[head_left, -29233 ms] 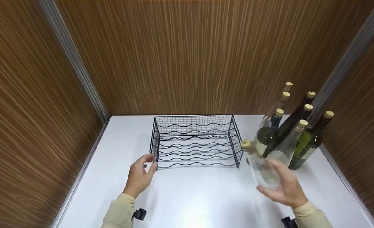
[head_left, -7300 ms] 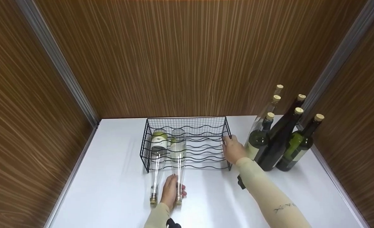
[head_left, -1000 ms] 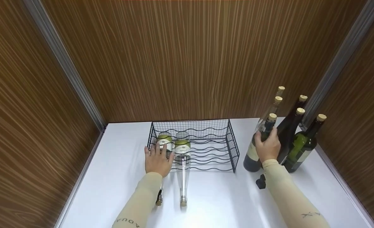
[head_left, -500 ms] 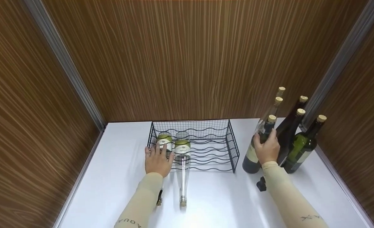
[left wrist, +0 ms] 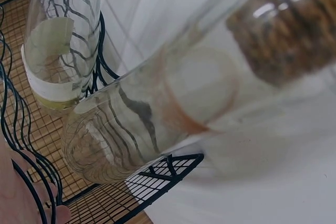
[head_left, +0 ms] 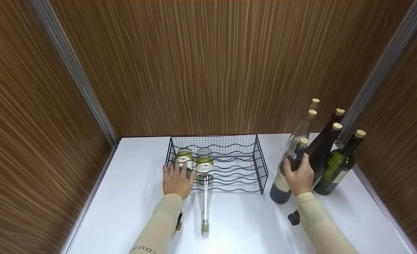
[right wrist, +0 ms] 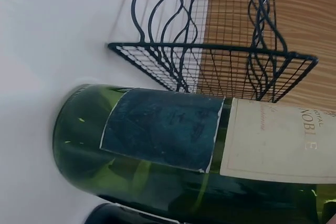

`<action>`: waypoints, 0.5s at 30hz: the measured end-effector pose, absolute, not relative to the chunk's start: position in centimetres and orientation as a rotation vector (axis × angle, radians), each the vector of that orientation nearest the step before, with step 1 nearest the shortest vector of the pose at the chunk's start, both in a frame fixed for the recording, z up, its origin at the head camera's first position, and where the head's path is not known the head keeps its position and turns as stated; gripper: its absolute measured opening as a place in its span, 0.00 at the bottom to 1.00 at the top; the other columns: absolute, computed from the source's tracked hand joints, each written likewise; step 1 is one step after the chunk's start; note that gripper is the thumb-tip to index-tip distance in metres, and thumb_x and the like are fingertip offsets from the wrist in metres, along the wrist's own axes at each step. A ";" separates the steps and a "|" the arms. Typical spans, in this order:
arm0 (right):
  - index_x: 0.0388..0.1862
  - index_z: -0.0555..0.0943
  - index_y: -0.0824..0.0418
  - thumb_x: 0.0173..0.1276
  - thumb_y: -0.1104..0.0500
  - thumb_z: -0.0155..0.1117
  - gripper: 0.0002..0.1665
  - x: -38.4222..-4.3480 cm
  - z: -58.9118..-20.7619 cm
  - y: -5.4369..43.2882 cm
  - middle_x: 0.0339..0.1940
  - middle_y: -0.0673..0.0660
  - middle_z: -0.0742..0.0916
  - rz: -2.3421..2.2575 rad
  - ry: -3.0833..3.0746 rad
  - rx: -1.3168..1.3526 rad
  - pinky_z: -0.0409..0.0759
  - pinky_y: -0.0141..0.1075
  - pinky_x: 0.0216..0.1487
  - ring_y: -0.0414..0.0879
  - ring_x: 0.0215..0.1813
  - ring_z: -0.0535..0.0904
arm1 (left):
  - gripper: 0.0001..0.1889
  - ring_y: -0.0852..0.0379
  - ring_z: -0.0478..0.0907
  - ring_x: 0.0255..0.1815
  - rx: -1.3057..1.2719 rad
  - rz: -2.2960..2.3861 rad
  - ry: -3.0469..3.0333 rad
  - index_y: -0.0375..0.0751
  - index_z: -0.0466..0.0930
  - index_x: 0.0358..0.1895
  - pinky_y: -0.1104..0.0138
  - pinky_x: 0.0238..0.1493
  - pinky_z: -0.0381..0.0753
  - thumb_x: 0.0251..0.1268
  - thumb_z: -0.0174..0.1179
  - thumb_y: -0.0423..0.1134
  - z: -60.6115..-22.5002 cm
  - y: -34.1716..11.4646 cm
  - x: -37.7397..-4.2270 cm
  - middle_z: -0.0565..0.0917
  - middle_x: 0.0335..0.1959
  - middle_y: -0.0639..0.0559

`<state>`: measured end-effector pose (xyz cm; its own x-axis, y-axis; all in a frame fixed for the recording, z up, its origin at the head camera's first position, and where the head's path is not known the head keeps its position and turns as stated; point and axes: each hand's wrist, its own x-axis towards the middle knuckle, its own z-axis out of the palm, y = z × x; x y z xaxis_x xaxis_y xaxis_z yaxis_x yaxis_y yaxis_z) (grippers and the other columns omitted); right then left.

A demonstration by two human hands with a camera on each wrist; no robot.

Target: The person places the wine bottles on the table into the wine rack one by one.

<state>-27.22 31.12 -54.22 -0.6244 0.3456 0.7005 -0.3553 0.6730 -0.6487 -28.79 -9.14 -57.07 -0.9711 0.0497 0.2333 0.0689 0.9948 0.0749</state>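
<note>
My right hand (head_left: 299, 176) grips the upper part of a dark green wine bottle (head_left: 280, 185); its cork shows above the hand. In the right wrist view this wine bottle (right wrist: 157, 129) bears a dark blue label and a cream one, and stands beside the rack's end. My left hand (head_left: 177, 181), fingers straight and spread, rests over the front left of the black wire wine rack (head_left: 266, 173). Two clear corked bottles lie in the rack, necks toward me: a left bottle (head_left: 184, 158), partly hidden under my hand and forearm, and a second bottle (head_left: 205, 197) beside it.
Close behind and right of the held bottle stand two clear bottles, nearer one (head_left: 302, 128), two dark bottles, nearer one (head_left: 323, 151), and a green bottle (head_left: 339, 165). Wood-grain panels (head_left: 208, 70) enclose the white table (head_left: 236, 225) at the back and sides.
Twenty-nine seconds ago the rack held no bottles; by seven seconds ago two lay in it. Lately my right hand has drawn the green bottle slightly toward me, out from the group. Left hand stays.
</note>
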 end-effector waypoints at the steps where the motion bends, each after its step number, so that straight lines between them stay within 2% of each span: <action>1: 0.49 0.74 0.65 0.62 0.56 0.65 0.20 -26.9 -54.3 31.1 0.41 0.64 0.86 1.009 -2.006 0.014 0.76 0.54 0.43 0.62 0.44 0.82 | 0.34 0.39 0.59 0.71 -0.087 -0.126 -2.904 0.52 0.61 0.73 0.46 0.72 0.32 0.72 0.33 0.65 -57.1 -9.1 -28.8 0.61 0.73 0.42; 5: 0.49 0.75 0.65 0.62 0.59 0.65 0.19 -25.7 -54.6 31.0 0.42 0.59 0.87 1.003 -2.008 0.037 0.76 0.43 0.44 0.57 0.45 0.83 | 0.33 0.38 0.60 0.70 -0.099 -0.140 -2.897 0.50 0.62 0.73 0.45 0.72 0.34 0.72 0.37 0.64 -57.4 -9.0 -28.7 0.61 0.72 0.41; 10: 0.49 0.76 0.65 0.60 0.61 0.66 0.18 -24.5 -54.8 30.7 0.42 0.58 0.87 1.014 -1.995 0.089 0.72 0.24 0.46 0.51 0.44 0.83 | 0.34 0.38 0.60 0.70 -0.095 -0.110 -2.902 0.51 0.61 0.73 0.45 0.72 0.35 0.72 0.33 0.65 -57.4 -9.1 -28.7 0.61 0.73 0.41; 14: 0.50 0.76 0.66 0.60 0.64 0.67 0.19 -23.8 -54.7 30.3 0.43 0.56 0.87 1.045 -1.981 0.138 0.70 0.19 0.47 0.37 0.45 0.81 | 0.34 0.38 0.59 0.71 -0.094 -0.106 -2.917 0.52 0.60 0.74 0.45 0.72 0.33 0.72 0.31 0.66 -57.3 -9.2 -28.9 0.60 0.73 0.41; 15: 0.51 0.75 0.66 0.60 0.65 0.67 0.20 -23.6 -54.7 30.3 0.43 0.56 0.87 1.049 -1.979 0.149 0.70 0.19 0.48 0.37 0.46 0.81 | 0.34 0.38 0.59 0.71 -0.093 -0.108 -2.922 0.52 0.59 0.74 0.45 0.72 0.32 0.72 0.31 0.66 -57.2 -9.2 -28.9 0.60 0.73 0.41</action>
